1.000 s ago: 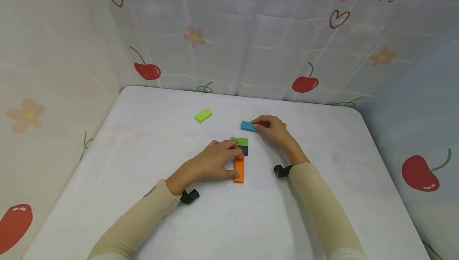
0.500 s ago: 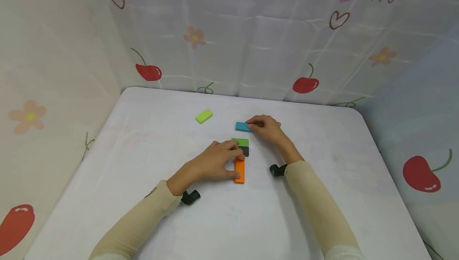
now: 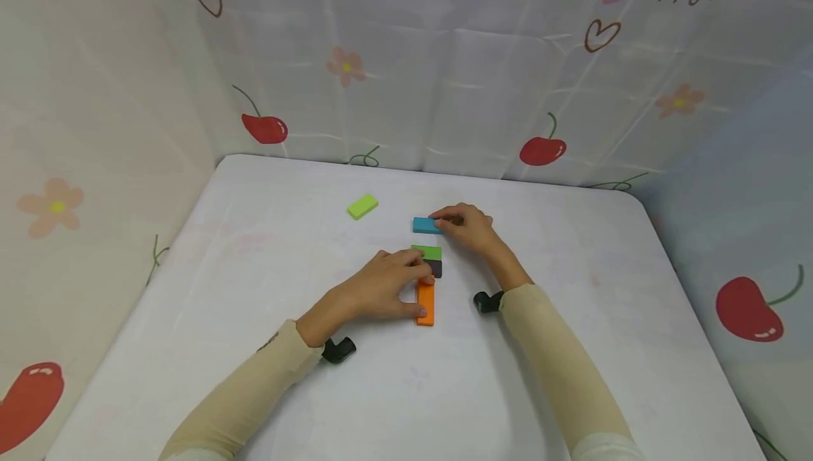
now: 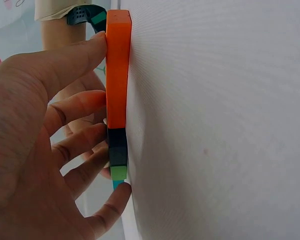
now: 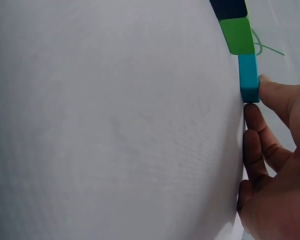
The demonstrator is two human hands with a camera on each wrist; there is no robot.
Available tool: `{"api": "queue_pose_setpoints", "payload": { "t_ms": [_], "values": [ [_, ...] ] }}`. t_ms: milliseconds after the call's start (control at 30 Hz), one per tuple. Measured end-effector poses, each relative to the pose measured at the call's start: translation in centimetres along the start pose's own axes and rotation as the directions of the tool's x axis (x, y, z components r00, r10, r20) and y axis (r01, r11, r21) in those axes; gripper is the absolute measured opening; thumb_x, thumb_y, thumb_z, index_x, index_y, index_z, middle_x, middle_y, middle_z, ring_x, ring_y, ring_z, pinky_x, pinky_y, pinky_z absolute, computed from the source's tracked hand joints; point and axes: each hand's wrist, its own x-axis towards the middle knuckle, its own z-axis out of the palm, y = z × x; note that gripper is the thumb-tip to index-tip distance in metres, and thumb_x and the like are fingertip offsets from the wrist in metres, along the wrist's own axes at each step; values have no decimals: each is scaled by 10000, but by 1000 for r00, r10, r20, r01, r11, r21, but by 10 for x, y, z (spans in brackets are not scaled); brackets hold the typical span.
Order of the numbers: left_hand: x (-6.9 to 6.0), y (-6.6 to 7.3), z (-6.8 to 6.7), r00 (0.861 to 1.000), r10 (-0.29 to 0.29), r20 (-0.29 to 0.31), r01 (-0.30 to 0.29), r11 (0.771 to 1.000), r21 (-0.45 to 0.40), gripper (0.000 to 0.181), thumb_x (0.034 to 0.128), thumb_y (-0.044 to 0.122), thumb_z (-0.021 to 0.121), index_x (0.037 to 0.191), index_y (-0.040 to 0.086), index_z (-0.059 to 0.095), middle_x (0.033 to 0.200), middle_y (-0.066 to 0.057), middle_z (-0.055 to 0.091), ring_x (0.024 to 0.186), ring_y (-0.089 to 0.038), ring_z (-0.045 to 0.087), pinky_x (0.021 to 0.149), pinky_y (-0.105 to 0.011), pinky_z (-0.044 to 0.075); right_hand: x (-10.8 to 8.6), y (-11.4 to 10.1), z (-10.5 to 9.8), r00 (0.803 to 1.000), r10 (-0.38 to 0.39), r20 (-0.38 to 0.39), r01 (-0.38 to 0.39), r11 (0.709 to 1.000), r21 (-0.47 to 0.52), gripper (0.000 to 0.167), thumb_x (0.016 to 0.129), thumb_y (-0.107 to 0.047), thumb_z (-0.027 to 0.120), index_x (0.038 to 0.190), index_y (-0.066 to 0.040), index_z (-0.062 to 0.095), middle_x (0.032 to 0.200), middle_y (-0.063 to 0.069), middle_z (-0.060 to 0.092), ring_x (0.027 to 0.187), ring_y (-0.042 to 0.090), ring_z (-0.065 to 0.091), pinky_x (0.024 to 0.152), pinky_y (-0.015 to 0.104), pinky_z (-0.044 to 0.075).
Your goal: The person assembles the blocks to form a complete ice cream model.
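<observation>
In the head view, an orange block (image 3: 426, 298) lies lengthwise on the white table. A black block (image 3: 436, 269) sits against its far end, followed by a green block (image 3: 432, 253) laid crosswise. My left hand (image 3: 381, 287) rests spread over this row, with thumb and fingertips touching the tops, as the left wrist view shows. Just beyond the green block lies a blue block (image 3: 423, 225). My right hand (image 3: 471, 229) pinches its right end between thumb and fingers. In the right wrist view the blue block (image 5: 248, 77) stays low on the table.
A lime-green block (image 3: 363, 207) lies at an angle farther back and to the left. The white table (image 3: 540, 376) ends at a hanging patterned sheet (image 3: 470, 94) behind. A black wrist camera (image 3: 339, 350) juts from the left cuff, another wrist camera (image 3: 487, 301) from the right.
My right hand has slid the blue block leftward across the table, so it now lies behind the green block. My left hand has stayed on the row.
</observation>
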Motion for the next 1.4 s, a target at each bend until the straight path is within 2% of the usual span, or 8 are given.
{"api": "queue_pose_setpoints", "payload": {
  "t_ms": [467, 767, 1067, 1400],
  "values": [
    [0, 0, 0, 1000, 7, 0, -7, 1000, 4, 399, 917, 524, 823, 1237, 333, 681, 1238, 122, 563, 1212, -59, 542, 1057, -439, 425, -3, 0, 4, 1000, -3, -30, 3, 1000, -1, 241, 1062, -290, 691, 1254, -202, 807, 1185, 107, 729, 1085, 287, 634, 1067, 629, 242],
    [0, 1, 0, 1000, 8, -7, -8, 1000, 7, 401, 912, 529, 828, 1230, 333, 681, 1251, 116, 559, 1238, -68, 541, 1067, -464, 431, -10, -3, 5, 1000, -16, -26, 16, 1000, -18, 251, 1062, -293, 689, 1262, -193, 803, 1225, 104, 747, 1126, 296, 652, 1075, 631, 249],
    [0, 1, 0, 1000, 4, -10, -4, 1000, 8, 413, 905, 554, 830, 1212, 327, 676, 1239, 115, 564, 1204, -65, 541, 1049, -443, 437, -17, -7, 7, 999, -19, -26, 18, 1000, -13, 227, 1055, -288, 698, 1233, -211, 816, 1225, 89, 758, 1162, 298, 665, 1083, 621, 250],
    [1, 1, 0, 1000, 4, -4, -4, 1000, 4, 430, 910, 570, 818, 1226, 318, 672, 1238, 103, 563, 1218, -81, 533, 1053, -461, 436, -22, -8, 7, 999, -26, -18, 26, 999, -23, 207, 1045, -268, 706, 1205, -209, 823, 1239, 83, 767, 1242, 335, 630, 1134, 679, 225]
  ]
}}
